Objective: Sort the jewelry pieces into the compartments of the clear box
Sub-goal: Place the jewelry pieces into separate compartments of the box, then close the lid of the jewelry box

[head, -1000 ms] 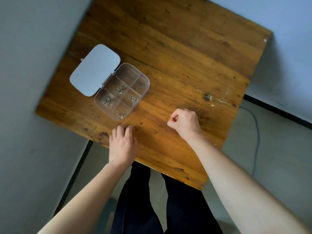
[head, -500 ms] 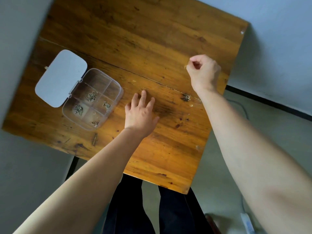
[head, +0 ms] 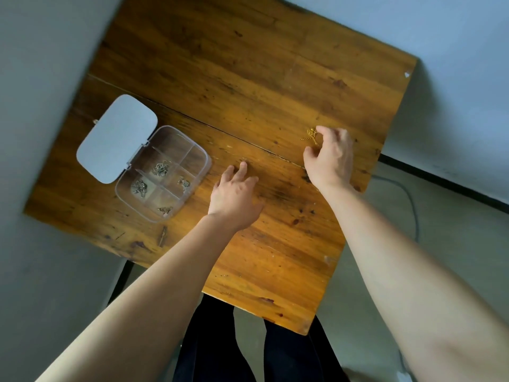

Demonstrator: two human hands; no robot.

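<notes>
The clear box [head: 204,161] lies at the table's left with its white lid [head: 117,139] swung open to the far left. Small silver jewelry pieces [head: 161,170] sit in several of its compartments; the two farthest look bare. A gold jewelry piece [head: 310,135] lies on the wood at the right. My right hand [head: 330,161] hovers over it, fingers apart, index fingertip and thumb either side of it. My left hand [head: 235,195] rests flat on the table just right of the box, holding nothing.
The wooden table [head: 248,78] has a dark crack running across its middle. Its right edge is close beside my right hand. My dark-trousered legs [head: 220,340] show below the near edge, and a cable [head: 410,199] trails on the floor at right.
My right hand, a raised fist before, has come down to the table and spread its fingers, and the gold piece now shows at its fingertips. My left hand moved right of the box.
</notes>
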